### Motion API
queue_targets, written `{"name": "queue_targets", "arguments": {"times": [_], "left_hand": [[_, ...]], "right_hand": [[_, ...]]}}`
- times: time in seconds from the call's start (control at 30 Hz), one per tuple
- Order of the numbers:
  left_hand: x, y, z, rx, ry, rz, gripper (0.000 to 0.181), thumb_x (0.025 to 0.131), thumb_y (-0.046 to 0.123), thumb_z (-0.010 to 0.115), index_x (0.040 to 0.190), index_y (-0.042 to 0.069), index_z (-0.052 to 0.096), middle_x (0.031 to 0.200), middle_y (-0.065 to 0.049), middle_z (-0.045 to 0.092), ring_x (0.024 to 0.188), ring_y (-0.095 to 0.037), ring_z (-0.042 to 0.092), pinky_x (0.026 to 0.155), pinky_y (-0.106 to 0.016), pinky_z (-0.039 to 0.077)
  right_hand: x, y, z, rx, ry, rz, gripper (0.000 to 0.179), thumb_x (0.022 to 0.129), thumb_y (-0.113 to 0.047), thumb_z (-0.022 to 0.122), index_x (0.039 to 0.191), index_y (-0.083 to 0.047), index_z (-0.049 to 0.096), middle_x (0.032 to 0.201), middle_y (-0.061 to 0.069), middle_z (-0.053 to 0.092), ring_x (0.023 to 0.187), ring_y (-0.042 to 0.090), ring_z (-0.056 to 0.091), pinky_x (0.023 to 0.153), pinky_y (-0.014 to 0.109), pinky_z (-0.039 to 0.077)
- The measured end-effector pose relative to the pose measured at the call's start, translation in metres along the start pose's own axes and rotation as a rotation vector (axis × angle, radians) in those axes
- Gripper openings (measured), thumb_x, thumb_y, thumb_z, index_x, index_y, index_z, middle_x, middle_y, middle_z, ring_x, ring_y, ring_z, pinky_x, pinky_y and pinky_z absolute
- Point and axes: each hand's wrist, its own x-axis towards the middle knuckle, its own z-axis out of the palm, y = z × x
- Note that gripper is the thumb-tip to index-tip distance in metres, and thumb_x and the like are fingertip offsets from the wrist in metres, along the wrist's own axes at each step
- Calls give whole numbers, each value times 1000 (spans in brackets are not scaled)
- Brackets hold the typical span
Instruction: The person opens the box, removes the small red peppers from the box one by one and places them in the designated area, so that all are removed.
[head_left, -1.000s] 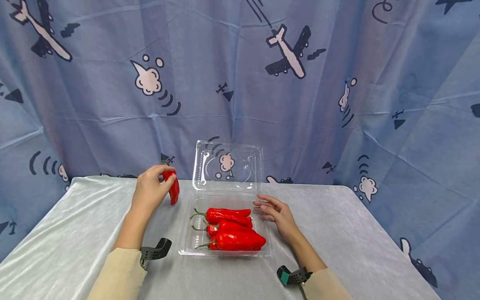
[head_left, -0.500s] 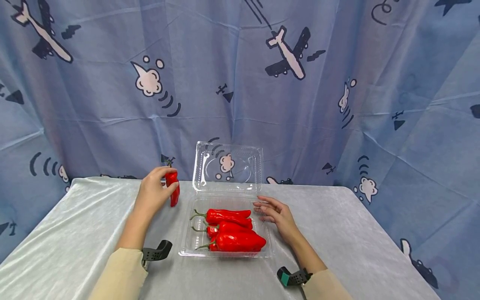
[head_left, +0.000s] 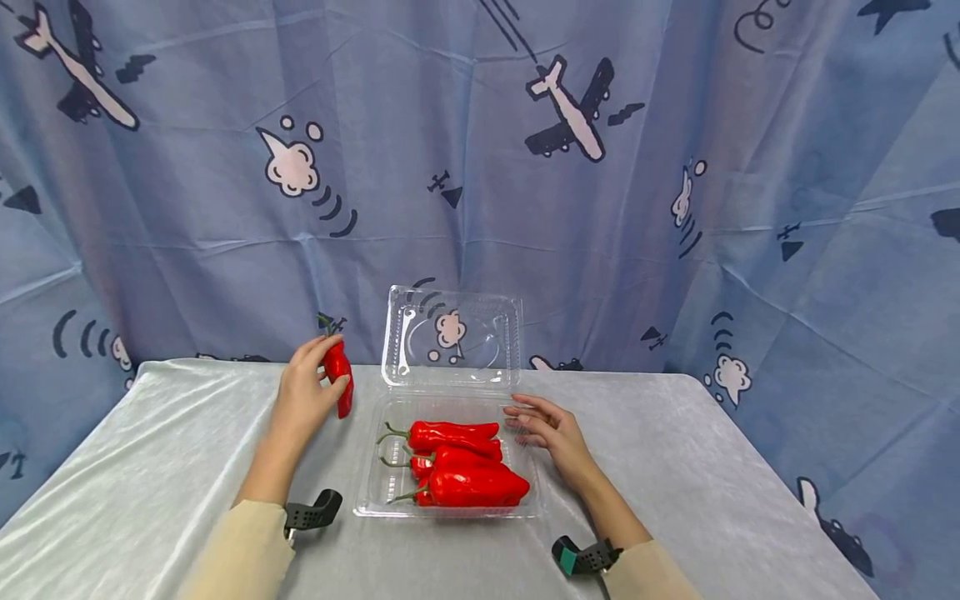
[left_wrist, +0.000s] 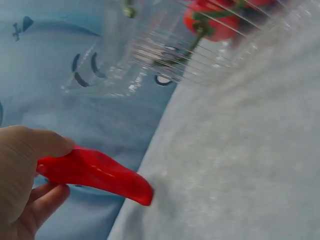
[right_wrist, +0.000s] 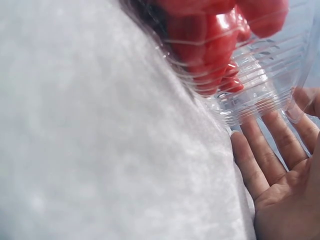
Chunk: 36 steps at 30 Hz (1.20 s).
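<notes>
Head view: left hand [head_left: 303,396] pinches a red pepper [head_left: 339,375] between thumb and fingers. Pepper hangs roughly upright at the fingertips, slim, glossy, tapering downward, green stem poking up above the fingers. Whether its lower end touches the white cloth [head_left: 660,483] can't be told. Right hand [head_left: 555,437] spread loosely, holding nothing, fingertips at the near side of a clear plastic box [head_left: 442,404]. Box sits between the hands, hinged lid [head_left: 453,337] raised beyond them. Several red peppers [head_left: 480,479] lie stacked inside, shiny, green curved stems toward left hand, tips toward right hand. Black straps [head_left: 585,557] on both wrists, beige sleeves [head_left: 648,575] below. Blue curtain [head_left: 450,167] with plane prints beyond both hands.

Left wrist view: thumb above, fingers below the held pepper. Body smooth, bright red, slightly bent, blunt tip pointing away from the palm; stem end hidden by the hand. Box well apart from it, ribbed wall blurred.

Right wrist view: fingers extended and apart, tips at the box's ribbed wall; exact contact unclear. Red peppers show through the plastic, just past the fingertips.
</notes>
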Motion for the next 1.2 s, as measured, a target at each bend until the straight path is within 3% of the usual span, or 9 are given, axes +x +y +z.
{"name": "queue_targets", "arguments": {"times": [0.2,0.43,0.73,1.2], "left_hand": [[-5,-6,10,57,-30,-39,75,83,1,71,151,11,44,153,-27,40,119,-46,59,93,-55,56],[-8,-11,16,24,-34,-39,79,85,0,70,156,16,39,148,-25,47,109,-41,62,89,-52,57],[-10,-12,20,9,-6,-21,77,85,0,71,154,17,42,145,-23,52,110,-40,64,86,-50,59],[-14,-14,25,25,24,17,72,84,3,72,151,17,49,143,-26,55,110,-43,65,91,-55,54]], "right_hand": [[-1,0,1,-4,0,1,48,102,-20,57,144,1,51,136,28,62,118,30,70,90,30,61],[0,-1,1,6,13,9,47,102,-19,57,144,1,51,136,26,63,109,11,73,88,28,61],[0,1,1,13,-2,-6,48,102,-19,57,145,3,50,136,29,61,115,24,71,90,31,61],[0,1,1,9,7,4,47,102,-20,57,144,0,52,136,28,62,116,26,71,90,32,61]]}}
